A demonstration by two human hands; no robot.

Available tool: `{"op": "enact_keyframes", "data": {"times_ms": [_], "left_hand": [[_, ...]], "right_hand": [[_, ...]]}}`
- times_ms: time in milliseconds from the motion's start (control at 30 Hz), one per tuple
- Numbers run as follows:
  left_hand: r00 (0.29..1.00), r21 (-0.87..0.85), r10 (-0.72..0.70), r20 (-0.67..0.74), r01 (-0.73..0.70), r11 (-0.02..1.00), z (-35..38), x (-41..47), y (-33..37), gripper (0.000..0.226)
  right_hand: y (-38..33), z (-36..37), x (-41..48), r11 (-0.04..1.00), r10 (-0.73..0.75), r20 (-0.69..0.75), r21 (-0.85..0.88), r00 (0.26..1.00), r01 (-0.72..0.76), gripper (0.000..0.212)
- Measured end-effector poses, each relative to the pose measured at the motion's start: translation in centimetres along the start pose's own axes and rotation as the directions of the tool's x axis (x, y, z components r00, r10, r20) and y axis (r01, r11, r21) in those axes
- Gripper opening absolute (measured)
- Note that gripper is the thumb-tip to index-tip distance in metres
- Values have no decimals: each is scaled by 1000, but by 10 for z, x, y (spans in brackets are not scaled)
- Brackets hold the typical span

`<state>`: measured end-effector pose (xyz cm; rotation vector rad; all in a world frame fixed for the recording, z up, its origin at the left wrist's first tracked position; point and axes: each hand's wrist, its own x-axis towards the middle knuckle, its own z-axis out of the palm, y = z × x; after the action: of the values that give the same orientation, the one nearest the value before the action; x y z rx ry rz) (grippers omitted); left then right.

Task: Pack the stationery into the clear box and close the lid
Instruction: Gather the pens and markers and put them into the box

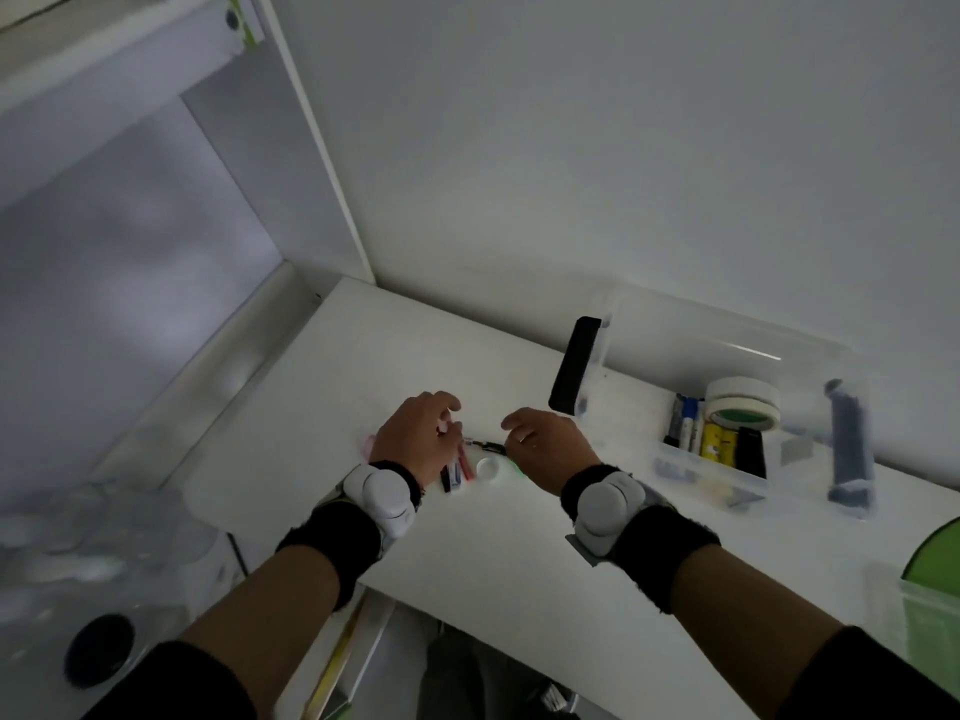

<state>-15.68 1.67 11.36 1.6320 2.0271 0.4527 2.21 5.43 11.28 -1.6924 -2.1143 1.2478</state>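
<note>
The clear box (706, 472) stands open at the right of the white table, its lid (737, 335) leaning up against the wall, with black latches at both ends. Inside lie rolls of tape (743, 405), markers and a yellow item. My left hand (415, 439) hovers over a small pile of loose stationery (460, 467), fingers curled and touching the pens there; whether it grips one is unclear. My right hand (545, 441) hangs just right of the pile, fingers loosely curled, holding nothing I can see. A small white round item (487, 467) lies between the hands.
The white table (363, 366) sits in a corner, wall behind, its left edge dropping off to a floor area with blurred clear items. A green container (935, 579) stands at the right edge. The view is dim and blurred.
</note>
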Motion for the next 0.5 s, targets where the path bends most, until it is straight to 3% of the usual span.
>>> {"op": "enact_keyframes", "data": {"times_ms": [333,500], "left_hand": [[974,84,-5,229,-15,996,27,42,-64,29],[945,97,95,312,-131,987,47,71,-74,33]], "right_hand": [[23,56,53,987,129,32,-102,991,-126,32],[33,77,73,973,148,36,-185,988,-139,35]]}}
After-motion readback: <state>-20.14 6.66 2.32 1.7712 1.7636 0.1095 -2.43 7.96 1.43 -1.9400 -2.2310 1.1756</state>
